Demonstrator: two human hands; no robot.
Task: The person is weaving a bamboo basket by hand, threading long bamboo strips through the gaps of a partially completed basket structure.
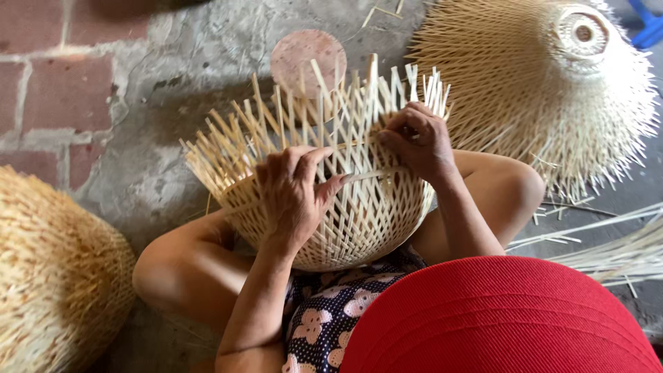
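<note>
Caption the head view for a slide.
Both hands, left and right, work strips on a half-woven basket held between bare knees.

— How is the light?

— Soft, even daylight, bright without being harsh. No hard glare anywhere; the pale strips of the half-woven basket (331, 186) are the brightest thing but keep their detail.

— Shadows?

— Faint and diffuse. A dark patch lies on the concrete floor (159, 90) just left of the basket, and the space under the knees is dim.

— Sharpness?

— The left hand (293, 197) and right hand (418, 141) are crisp. The red hat brim (497, 318) at the bottom is close and slightly soft, as is the finished basket (55, 276) at the left edge.

— Distortion?

— Mild wide-angle stretch toward the corners.
</note>
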